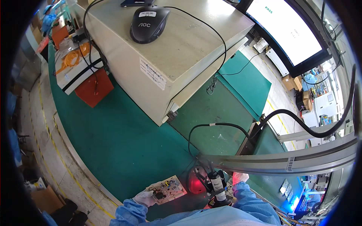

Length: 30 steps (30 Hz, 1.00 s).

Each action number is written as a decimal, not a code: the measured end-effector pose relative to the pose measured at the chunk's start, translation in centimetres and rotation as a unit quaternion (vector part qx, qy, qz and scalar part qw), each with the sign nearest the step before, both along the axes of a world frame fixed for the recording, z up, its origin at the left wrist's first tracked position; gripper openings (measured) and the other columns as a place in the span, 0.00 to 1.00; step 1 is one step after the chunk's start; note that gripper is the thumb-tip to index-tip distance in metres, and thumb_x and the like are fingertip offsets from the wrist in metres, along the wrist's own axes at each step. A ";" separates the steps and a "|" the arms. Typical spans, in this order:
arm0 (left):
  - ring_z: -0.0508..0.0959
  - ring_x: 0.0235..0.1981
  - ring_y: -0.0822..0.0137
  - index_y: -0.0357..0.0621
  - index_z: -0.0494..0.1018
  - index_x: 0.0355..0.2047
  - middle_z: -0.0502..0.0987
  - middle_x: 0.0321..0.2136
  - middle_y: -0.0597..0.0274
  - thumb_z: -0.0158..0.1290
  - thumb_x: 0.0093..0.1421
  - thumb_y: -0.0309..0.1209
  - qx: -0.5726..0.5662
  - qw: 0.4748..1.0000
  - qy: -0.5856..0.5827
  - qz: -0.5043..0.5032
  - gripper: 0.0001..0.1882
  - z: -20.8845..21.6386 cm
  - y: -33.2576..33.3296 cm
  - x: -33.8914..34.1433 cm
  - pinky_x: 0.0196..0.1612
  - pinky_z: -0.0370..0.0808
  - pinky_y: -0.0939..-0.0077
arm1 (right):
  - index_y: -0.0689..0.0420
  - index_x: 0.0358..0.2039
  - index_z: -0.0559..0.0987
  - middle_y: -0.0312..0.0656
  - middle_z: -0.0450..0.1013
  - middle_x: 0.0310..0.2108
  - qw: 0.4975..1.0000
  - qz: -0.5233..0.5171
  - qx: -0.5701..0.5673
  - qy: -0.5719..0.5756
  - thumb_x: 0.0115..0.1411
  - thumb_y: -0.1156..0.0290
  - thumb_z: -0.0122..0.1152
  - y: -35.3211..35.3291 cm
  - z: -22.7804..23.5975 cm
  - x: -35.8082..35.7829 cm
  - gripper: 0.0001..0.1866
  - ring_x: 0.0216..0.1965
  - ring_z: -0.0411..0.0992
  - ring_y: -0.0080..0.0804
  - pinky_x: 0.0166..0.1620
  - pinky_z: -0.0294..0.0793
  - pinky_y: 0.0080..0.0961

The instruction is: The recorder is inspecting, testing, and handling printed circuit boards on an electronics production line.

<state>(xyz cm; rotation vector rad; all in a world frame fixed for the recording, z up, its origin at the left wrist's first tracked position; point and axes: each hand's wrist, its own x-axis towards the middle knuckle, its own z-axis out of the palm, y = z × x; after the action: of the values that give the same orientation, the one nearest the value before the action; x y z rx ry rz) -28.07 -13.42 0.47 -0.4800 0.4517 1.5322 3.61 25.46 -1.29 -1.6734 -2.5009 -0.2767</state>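
Observation:
My left hand (144, 197), in a white glove, grips the left edge of a printed circuit board (171, 191). The board is tan, its upper face crowded with small parts, including a yellow one and black ones. It is held over the green mat, just left of a rounded thing glowing red (197, 181). Beside that glow stands a black cylindrical device (217, 185) with a pale label and cables at its top. My right hand (240, 177), also gloved, is right of the device, close under a metal rail. Its fingers are mostly hidden, so their hold does not show.
A large beige metal cabinet (151, 79) carries a black computer mouse (149, 24). The metal rail (286, 160) crosses from the right, with a thick black cable (294, 116) above it. A monitor (288, 32) stands far right. An orange-red bin (94, 88) sits left on the green mat (113, 143).

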 end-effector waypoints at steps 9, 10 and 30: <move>0.63 0.61 0.49 0.39 0.57 0.62 0.62 0.61 0.51 0.65 0.46 0.39 0.013 1.000 0.010 -0.015 0.46 -0.3 0.1 -0.1 0.63 0.58 0.48 | 0.54 0.24 0.77 0.44 0.74 0.23 0.999 0.016 -0.002 0.040 0.53 0.69 0.55 -1.0 2.4 -1.7 0.05 0.27 0.73 0.48 0.30 0.72 0.42; 0.63 0.61 0.49 0.39 0.57 0.62 0.62 0.61 0.51 0.65 0.46 0.39 0.014 1.000 0.015 -0.014 0.46 -0.2 0.0 0.1 0.63 0.58 0.48 | 0.54 0.24 0.76 0.43 0.74 0.24 0.998 0.024 0.009 0.063 0.53 0.70 0.57 -0.9 2.0 -1.4 0.03 0.28 0.73 0.46 0.30 0.72 0.41; 0.64 0.60 0.49 0.39 0.57 0.62 0.63 0.60 0.49 0.57 0.57 0.41 0.037 0.993 0.088 0.068 0.36 0.6 -0.1 1.3 0.62 0.61 0.47 | 0.51 0.20 0.74 0.40 0.70 0.21 0.986 0.070 0.059 0.141 0.49 0.69 0.61 -0.6 1.2 -0.7 0.05 0.25 0.72 0.41 0.28 0.71 0.38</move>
<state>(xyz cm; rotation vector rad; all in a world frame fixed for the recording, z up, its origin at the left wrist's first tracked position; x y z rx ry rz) -26.76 -13.48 1.05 -0.3247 0.5037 1.7254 2.95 24.86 -0.04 -1.3767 -2.3279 -0.1554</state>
